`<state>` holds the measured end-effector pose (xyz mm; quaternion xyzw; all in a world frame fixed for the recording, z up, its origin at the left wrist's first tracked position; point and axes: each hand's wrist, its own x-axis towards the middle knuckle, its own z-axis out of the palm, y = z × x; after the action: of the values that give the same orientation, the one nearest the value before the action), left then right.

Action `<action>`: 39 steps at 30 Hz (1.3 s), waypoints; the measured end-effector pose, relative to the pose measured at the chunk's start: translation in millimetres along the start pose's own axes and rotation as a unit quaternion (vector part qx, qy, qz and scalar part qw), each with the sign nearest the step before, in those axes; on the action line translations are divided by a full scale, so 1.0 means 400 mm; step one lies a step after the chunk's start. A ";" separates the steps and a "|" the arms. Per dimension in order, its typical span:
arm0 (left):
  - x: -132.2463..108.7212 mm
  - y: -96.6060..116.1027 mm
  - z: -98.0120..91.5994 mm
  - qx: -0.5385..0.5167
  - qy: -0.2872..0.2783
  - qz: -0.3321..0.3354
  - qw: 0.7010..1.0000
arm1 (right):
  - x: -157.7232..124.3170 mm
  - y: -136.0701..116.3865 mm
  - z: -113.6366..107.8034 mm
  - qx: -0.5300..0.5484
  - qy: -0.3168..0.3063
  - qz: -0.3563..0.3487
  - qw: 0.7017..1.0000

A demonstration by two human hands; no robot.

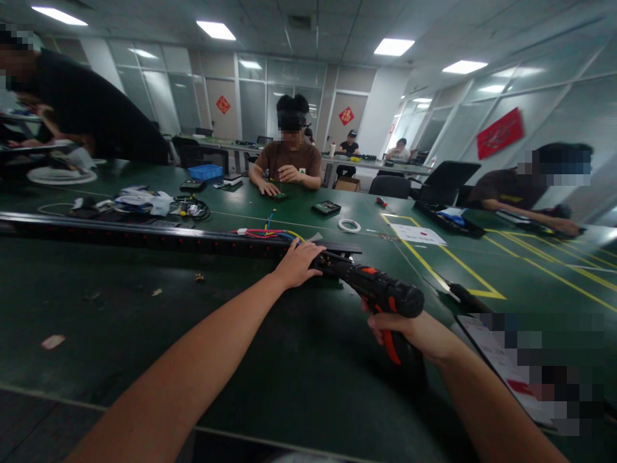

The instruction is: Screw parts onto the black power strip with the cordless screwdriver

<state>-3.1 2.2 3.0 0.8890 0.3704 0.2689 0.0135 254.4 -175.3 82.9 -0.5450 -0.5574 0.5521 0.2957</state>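
A long black power strip (144,235) lies across the green table (120,321) from the left edge to the middle. My left hand (299,262) rests closed on its right end, fingers pressed over the casing. Coloured wires (263,233) come out of the strip just behind that hand. My right hand (409,331) grips the handle of a black and orange electric screwdriver (380,292). The tool's tip points left at the strip's end, right beside my left fingers.
A tape roll (349,225), a black meter (326,208), a white paper (417,234) and a blue bin (205,172) lie farther back. Cables and parts (144,204) are piled at left. Several other people sit or lean at the table. Yellow floor-style lines (453,267) mark the right side.
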 end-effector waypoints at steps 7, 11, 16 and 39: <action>0.000 -0.005 0.005 0.003 0.000 0.001 1.000 | 0.004 0.006 -0.002 0.008 0.005 -0.002 1.000; -0.001 -0.006 0.006 0.001 -0.002 0.002 1.000 | 0.005 0.006 -0.003 0.013 0.005 -0.007 1.000; -0.001 -0.004 0.004 0.003 0.000 0.003 1.000 | 0.003 -0.001 -0.001 0.008 0.002 0.001 1.000; -0.003 0.002 -0.004 -0.001 -0.009 -0.001 1.000 | -0.002 -0.008 0.004 -0.008 0.001 0.002 1.000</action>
<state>-4.0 0.6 4.0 0.8908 0.3713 0.2613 0.0181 252.0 -175.9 85.8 -0.5493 -0.5604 0.5478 0.2903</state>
